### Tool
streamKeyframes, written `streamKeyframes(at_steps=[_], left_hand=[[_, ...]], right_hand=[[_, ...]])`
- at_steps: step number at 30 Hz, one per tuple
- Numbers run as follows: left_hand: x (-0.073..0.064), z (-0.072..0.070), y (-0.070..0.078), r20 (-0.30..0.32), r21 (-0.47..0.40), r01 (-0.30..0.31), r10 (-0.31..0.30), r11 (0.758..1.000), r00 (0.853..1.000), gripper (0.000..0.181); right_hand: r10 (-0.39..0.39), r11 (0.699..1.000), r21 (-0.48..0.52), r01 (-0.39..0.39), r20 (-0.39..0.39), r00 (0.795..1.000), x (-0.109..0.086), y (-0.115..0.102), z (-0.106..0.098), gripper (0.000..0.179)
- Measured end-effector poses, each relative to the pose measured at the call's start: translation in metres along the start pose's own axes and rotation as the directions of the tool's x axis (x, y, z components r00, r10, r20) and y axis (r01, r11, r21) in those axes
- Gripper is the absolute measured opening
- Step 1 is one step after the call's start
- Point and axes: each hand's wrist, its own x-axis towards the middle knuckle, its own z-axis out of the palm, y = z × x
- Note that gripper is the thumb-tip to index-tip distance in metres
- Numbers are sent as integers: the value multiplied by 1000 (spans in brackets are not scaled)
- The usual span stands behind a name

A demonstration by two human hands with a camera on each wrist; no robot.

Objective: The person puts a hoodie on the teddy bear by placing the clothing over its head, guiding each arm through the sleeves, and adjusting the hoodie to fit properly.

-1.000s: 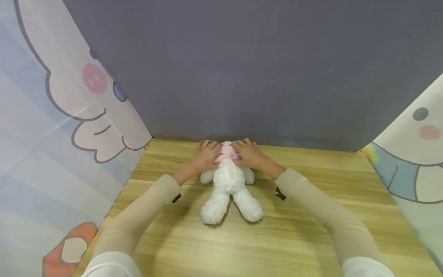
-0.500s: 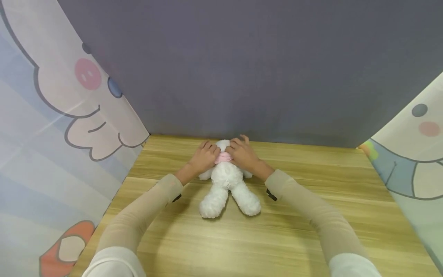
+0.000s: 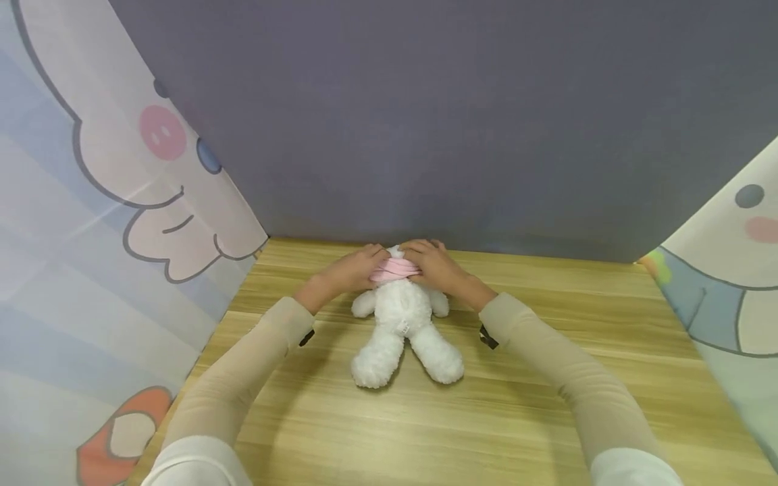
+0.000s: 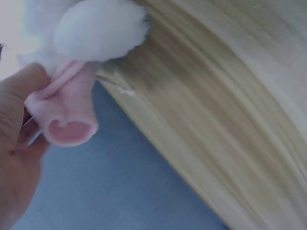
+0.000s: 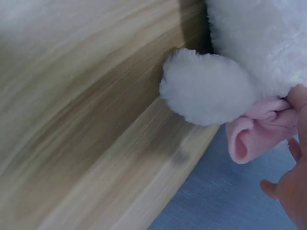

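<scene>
A white plush toy (image 3: 402, 307) lies on the wooden table with its legs toward me and its arms out to the sides. Bunched pink cloth, a small doll garment (image 3: 394, 270), wraps its head end. My left hand (image 3: 357, 267) grips the garment's left side between thumb and fingers. On the opposite side my right hand (image 3: 439, 271) holds it, fingers over the toy's head. One tube-like sleeve (image 4: 72, 112) hangs open beside the left thumb in the left wrist view. Another pink sleeve (image 5: 256, 134) shows in the right wrist view, below a fluffy arm (image 5: 206, 88). Much of the head is hidden.
The wooden table (image 3: 389, 432) ends at a dark grey panel (image 3: 413, 135) just behind the toy's head. Cartoon-printed sheets (image 3: 55, 283) stand along the left and right sides.
Both hands stay at the pink garment and have shifted their hold. The right fingers, partly raised half a second ago, now lie lower over the toy's head. The cloth looks more stretched sideways.
</scene>
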Motion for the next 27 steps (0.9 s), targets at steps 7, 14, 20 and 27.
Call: streamKeyframes(at_steps=[7,14,20,27], left_hand=[[9,7,-2,-128,382,-42,97,923,987,54],[14,25,2,-283,403,18,106,915,953,26],[24,37,21,-459,467,193,51,863,887,9],[18,20,35,-231,208,230,-181,951,956,48]], right_hand=[[16,969,-245,0,64,998,1,-3,-4,49],[77,950,-305,-60,43,996,-2,-2,-4,46],[143,941,-311,-130,21,989,-8,1,-1,39],[191,971,-146,-191,-15,981,-23,0,-1,42]])
